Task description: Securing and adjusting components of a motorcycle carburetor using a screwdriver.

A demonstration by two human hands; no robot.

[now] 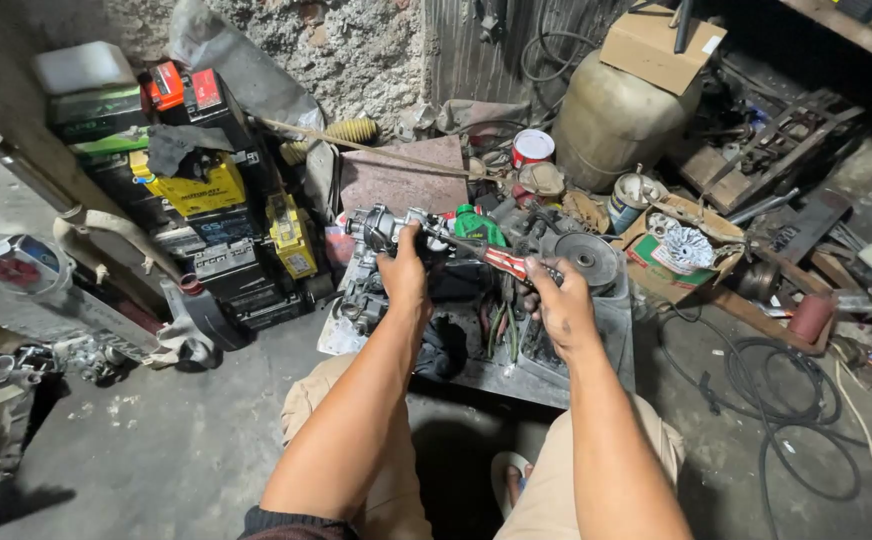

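Your left hand (403,275) is closed around a greasy metal engine part (381,232), gripping it from above and holding it just over the cluttered metal tray (596,372) in front of your knees. Your right hand (561,305) is wrapped around the red-and-white striped handle of a screwdriver (491,256), whose shaft runs leftward so that its tip meets the engine part right beside your left thumb. Judging from that, you are in the middle of working a fastener: the tool is already seated on the part, but nothing looks freed yet, and no loose screw can be made out near your hands. The part seems largely in one piece, so most of the work looks ahead of you. It sits between your two hands, closer to the left one, with the screwdriver bridging the gap. A green bottle (478,226) stands just behind the shaft, a round metal disc (588,257) lies just beyond your right knuckles, and a stack of batteries (196,190) stands well off to your left.
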